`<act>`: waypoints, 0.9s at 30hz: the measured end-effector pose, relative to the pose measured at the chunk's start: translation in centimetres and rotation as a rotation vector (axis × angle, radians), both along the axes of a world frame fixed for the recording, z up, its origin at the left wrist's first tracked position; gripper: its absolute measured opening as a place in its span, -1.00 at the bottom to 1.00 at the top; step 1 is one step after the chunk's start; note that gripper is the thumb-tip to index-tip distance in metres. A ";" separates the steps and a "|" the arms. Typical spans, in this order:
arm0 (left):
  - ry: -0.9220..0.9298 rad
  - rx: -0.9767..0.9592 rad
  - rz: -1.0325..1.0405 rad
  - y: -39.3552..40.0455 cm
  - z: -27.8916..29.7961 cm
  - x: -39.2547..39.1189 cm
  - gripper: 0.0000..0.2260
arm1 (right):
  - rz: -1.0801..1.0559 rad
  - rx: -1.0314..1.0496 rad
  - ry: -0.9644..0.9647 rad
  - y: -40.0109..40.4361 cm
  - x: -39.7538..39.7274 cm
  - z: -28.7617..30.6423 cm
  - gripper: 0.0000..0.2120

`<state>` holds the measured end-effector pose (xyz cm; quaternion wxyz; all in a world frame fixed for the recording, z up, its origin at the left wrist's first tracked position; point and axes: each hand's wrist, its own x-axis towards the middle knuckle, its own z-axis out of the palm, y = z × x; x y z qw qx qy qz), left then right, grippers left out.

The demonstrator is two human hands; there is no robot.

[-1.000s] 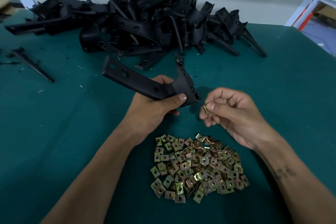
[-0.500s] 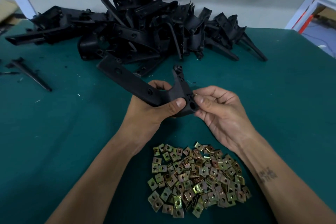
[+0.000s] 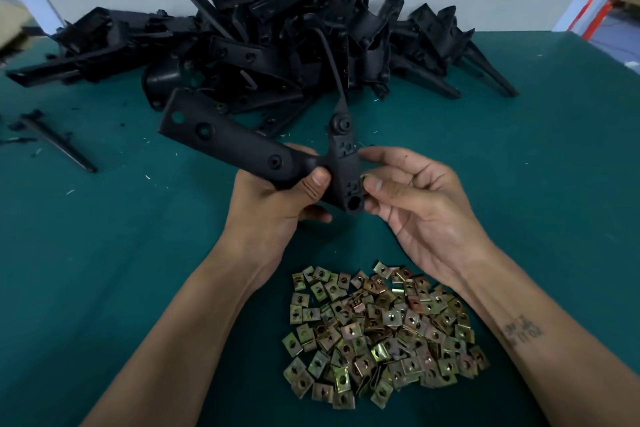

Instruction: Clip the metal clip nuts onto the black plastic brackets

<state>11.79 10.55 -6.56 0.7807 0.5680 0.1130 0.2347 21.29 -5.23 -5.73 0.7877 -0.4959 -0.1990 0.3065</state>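
Head view showed your left hand [image 3: 277, 204] clamped round the bracket [image 3: 263, 158], long arm pointing up-left. Your right hand [image 3: 415, 204] pinched a clip nut [image 3: 364, 178] against the bracket's right edge, over the counter [image 3: 519, 166].

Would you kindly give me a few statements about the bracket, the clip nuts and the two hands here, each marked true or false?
1. The left hand grips the black bracket. True.
2. The heap of clip nuts lies beyond the pile of brackets. False: it lies nearer the person, below the hands.
3. The right hand presses a clip nut against the bracket's right edge. True.
4. The held bracket rests flat on the green table. False: it is held up off it.
5. The right hand is inside the heap of clip nuts. False: it is at the bracket.
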 end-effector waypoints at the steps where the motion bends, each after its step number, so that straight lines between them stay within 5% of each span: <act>1: 0.004 -0.013 0.010 0.0 0.0 0.0 -0.76 | -0.016 0.003 0.007 0.1 0.0 0.0 -0.74; 13: 0.017 -0.119 -0.118 0.6 0.1 -0.2 -0.67 | -0.102 -0.057 -0.063 0.4 -0.6 -0.1 -0.87; 19: 0.018 -0.154 -0.156 0.6 0.4 -0.2 -0.94 | -0.097 -0.019 -0.037 0.4 -0.5 0.1 -0.84; 27: 0.019 -0.171 -0.158 0.6 0.2 -0.1 -0.82 | -0.115 -0.040 -0.059 0.5 -0.8 0.1 -0.86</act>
